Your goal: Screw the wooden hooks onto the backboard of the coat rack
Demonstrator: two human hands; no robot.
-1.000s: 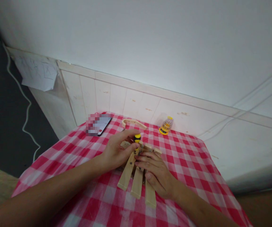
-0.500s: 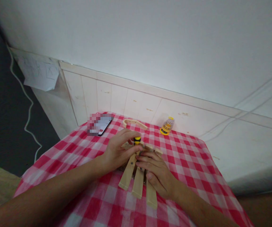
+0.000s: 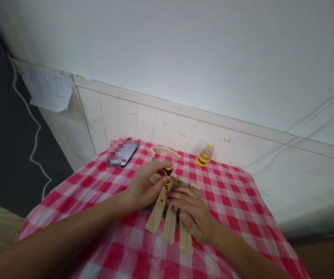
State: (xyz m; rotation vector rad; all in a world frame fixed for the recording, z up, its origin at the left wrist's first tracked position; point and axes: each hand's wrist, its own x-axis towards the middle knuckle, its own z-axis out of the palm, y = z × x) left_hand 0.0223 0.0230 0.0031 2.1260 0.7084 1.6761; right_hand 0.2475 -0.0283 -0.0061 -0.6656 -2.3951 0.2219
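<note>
A yellow and black screwdriver [image 3: 168, 171] stands upright in the fingers of my left hand [image 3: 145, 180], its lower end over a wooden slat. Beneath both hands lies a piece made of pale wooden slats [image 3: 170, 228], with dark screw heads along them. My right hand [image 3: 194, 213] rests flat on the slats, fingers stretched out across them. The screwdriver's tip and the middle of the wooden piece are partly hidden by my fingers.
A curved wooden piece [image 3: 166, 150] lies at the back of the checked tablecloth [image 3: 227, 209]. To its right stands a clear and yellow screwdriver-bit case [image 3: 205, 155]. A phone [image 3: 129, 151] lies at the back left, partly blurred. A white wall [image 3: 184, 89] borders the far side.
My left thumb and fingers have shifted slightly on the screwdriver, which leans a little more now and shows more of its handle. My right hand and the slats stay put.
</note>
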